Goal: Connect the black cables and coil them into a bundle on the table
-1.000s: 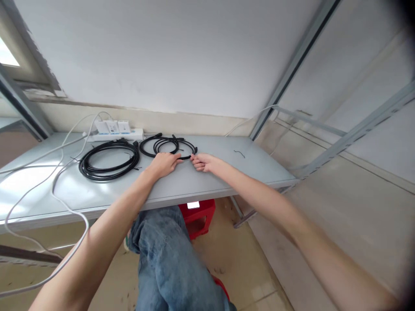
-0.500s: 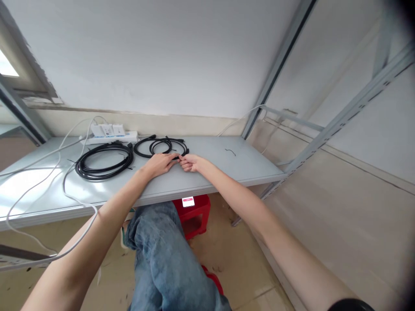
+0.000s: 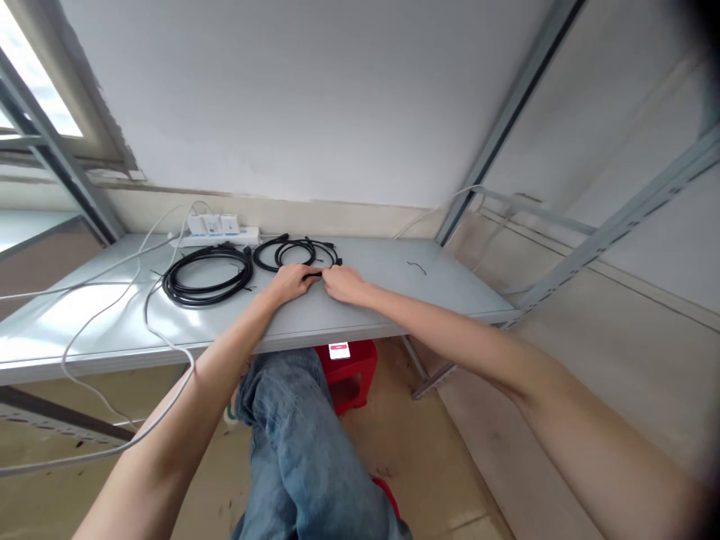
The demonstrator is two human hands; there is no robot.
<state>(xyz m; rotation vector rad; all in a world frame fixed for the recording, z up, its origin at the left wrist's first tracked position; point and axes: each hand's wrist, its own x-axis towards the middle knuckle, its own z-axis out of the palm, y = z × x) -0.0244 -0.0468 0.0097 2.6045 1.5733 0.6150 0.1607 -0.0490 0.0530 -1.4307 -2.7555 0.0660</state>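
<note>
You are leaning both arms out over the grey table, and your hands are meeting at the near edge of the thin black cable, which is lying coiled in loose loops towards the back of the tabletop, just right of its middle. Your left hand is curling down over the nearest loop, fingers folded shut on it, with a short black stretch showing just past its fingertips. Your right hand is lying palm down, touching that same stretch, its fingers bent and close together; its back is hiding the fingertips, so you cannot tell whether it is actually pinching the cable or only pressing on it. The two hands are sitting almost knuckle to knuckle. Just to the left of the thin cable, a thicker black cable coil is resting flat, and behind it a white power strip is lying along the wall. A white cord is trailing across the left part of the table and hanging off its front edge. A small black tie is lying alone to the right of your hands. Below the table edge, your jeans-clad leg is showing in front of a red stool.
</note>
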